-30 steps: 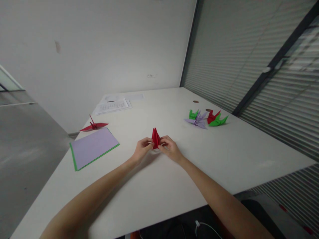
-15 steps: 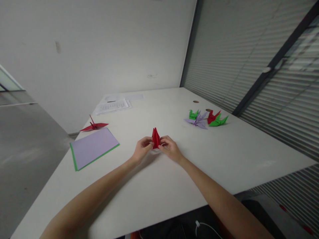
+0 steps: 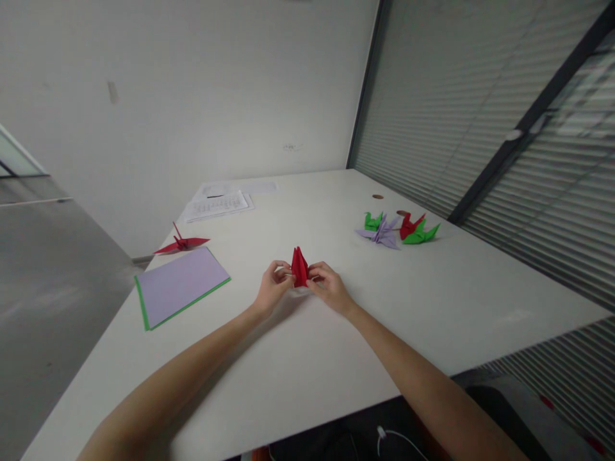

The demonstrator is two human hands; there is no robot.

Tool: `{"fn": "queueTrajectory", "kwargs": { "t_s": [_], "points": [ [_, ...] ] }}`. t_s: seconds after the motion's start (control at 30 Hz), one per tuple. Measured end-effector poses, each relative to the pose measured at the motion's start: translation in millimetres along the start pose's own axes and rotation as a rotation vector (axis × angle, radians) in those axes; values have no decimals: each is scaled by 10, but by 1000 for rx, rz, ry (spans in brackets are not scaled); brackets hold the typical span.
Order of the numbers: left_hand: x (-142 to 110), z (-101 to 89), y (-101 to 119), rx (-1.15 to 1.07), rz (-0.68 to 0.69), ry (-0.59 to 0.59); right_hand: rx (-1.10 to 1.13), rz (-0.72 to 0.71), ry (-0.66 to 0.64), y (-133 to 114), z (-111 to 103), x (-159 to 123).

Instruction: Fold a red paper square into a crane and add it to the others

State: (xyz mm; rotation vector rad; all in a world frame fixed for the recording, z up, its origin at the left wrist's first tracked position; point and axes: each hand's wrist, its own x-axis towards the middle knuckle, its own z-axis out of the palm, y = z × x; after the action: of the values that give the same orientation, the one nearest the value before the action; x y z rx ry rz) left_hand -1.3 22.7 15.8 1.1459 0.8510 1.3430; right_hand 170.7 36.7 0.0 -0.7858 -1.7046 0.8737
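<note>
Between my two hands, just above the white table (image 3: pixel 307 358), a piece of folded red paper (image 3: pixel 299 267) stands with its narrow points up. My left hand (image 3: pixel 275 285) pinches its left edge between thumb and fingers. On the opposite edge, my right hand (image 3: pixel 330 288) has its thumb and fingers closed on the paper too. The inner folds and some fingertips are too small to make out.
A red paper crane (image 3: pixel 182 243) lies at the left, behind a stack of purple and green paper sheets (image 3: pixel 185 285). Several paper cranes, among them a purple one (image 3: pixel 382 234) and a green one (image 3: pixel 420 234), sit at the right. Printed sheets (image 3: pixel 218 205) lie farther back.
The folded red paper has turned or tilted slightly to the left and looks a little wider. Both hands keep nearly the same place and grip.
</note>
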Motion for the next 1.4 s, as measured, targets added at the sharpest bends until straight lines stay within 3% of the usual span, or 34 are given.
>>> {"fn": "queueTrajectory", "kwargs": {
  "t_s": [0.5,1.4],
  "points": [
    [-18,44,41,89,5,65,0,-12,41,-12,-15,4],
    [-8,7,15,157,-10,31,-1,-5,33,-14,-12,6]
  ]
}}
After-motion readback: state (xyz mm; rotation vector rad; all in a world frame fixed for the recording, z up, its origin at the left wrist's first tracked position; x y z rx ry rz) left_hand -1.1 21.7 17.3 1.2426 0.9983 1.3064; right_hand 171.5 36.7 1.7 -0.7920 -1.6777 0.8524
